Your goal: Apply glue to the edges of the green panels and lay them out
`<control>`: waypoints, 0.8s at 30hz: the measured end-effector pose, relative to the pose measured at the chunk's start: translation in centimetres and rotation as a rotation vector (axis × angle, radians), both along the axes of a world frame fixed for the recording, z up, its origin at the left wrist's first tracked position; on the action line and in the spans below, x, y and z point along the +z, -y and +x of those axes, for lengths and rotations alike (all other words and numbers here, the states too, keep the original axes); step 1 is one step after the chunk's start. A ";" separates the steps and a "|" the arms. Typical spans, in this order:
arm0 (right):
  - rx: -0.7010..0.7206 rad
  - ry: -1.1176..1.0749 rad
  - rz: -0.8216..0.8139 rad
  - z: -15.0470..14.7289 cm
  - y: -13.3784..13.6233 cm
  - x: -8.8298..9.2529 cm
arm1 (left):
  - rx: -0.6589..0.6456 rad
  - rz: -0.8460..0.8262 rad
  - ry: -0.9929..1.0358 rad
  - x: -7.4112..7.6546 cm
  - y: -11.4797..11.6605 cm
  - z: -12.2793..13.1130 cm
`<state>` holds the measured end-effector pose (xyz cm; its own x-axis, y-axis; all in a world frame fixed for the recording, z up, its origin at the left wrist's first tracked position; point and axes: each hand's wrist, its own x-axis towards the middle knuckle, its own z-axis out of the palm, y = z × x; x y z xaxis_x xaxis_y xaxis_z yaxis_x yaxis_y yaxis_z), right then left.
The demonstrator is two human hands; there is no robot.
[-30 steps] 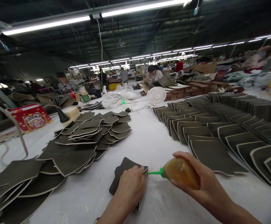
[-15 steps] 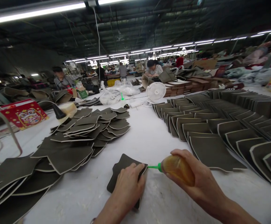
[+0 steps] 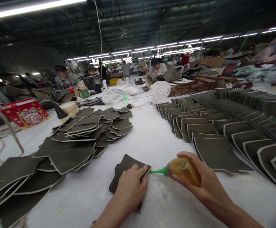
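My left hand [image 3: 130,185] lies on top of a dark grey padded panel [image 3: 119,172], pressing it to the white table. Its index finger points toward the panel's upper right corner, and the thumb sits apart along the right edge. The hand covers much of the panel. Wrapped in my right hand [image 3: 203,182] is an amber squeeze bottle [image 3: 182,171], tilted sideways. Its thin green nozzle [image 3: 158,171] reaches left to the panel's right edge near that corner. Whether liquid is coming out is too small to see.
Loose grey panels [image 3: 80,142] lie heaped on the left. Overlapping rows of similar panels [image 3: 220,150] fill the right. Farther back stand a white fan [image 3: 160,91], clear plastic bags [image 3: 115,95] and a red bag [image 3: 25,114]. Co-workers [image 3: 158,68] sit beyond.
My right hand and the bottle have shifted slightly right, with the nozzle tip still at the panel's edge. The left hand and panel stay almost in place.
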<state>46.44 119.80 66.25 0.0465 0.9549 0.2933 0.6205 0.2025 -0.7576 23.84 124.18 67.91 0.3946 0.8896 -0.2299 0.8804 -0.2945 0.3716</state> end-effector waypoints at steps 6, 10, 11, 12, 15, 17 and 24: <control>-0.041 -0.086 -0.049 0.0 -0.1 -0.1 | -0.033 0.005 0.026 0.3 -0.1 -0.2; -0.032 -0.065 -0.018 0.1 0.2 -0.4 | -0.033 0.008 0.043 0.1 0.0 -0.3; -0.003 -0.064 -0.031 0.1 0.3 -0.5 | -0.033 0.006 0.049 0.0 0.0 -0.3; 0.020 -0.067 -0.045 0.1 0.5 -0.7 | -0.032 0.004 0.052 -0.1 0.1 -0.3; 0.000 -0.099 -0.060 0.3 0.5 -0.9 | -0.034 0.001 0.056 0.0 0.1 -0.3; -0.054 -0.109 -0.044 0.4 0.4 -1.1 | -0.033 -0.005 0.056 0.0 0.1 -0.3; 0.118 -0.209 -0.200 0.2 1.1 -0.9 | -0.021 -0.002 0.045 -0.1 0.2 -0.4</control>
<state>46.62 118.70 65.37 -0.0286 0.9951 0.0948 0.4286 0.0979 -0.8982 23.40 123.96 67.86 0.4233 0.8806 -0.2131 0.8563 -0.3119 0.4117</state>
